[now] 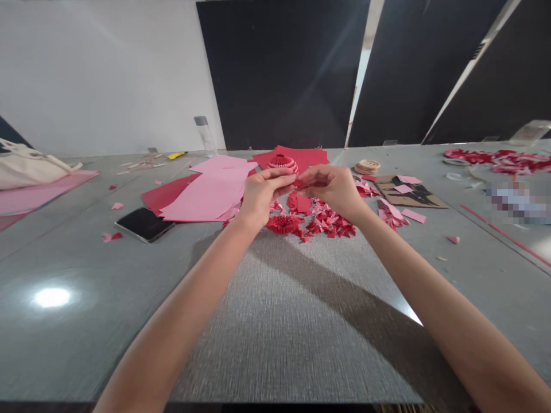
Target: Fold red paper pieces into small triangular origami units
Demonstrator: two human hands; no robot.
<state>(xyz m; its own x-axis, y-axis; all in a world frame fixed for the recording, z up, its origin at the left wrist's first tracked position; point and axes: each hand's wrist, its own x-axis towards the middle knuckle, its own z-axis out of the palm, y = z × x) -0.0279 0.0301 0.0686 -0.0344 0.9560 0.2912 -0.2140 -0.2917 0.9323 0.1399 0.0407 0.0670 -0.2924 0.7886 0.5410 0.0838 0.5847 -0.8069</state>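
A small red paper piece (298, 183) sits pinched between the fingertips of my left hand (264, 196) and right hand (330, 192), over the far half of the worktop (77, 338). Just beyond them stands one round red paper model (282, 164). A heap of folded red pieces (329, 221) lies below my hands, and one phone (144, 224) lies toward the left edge.
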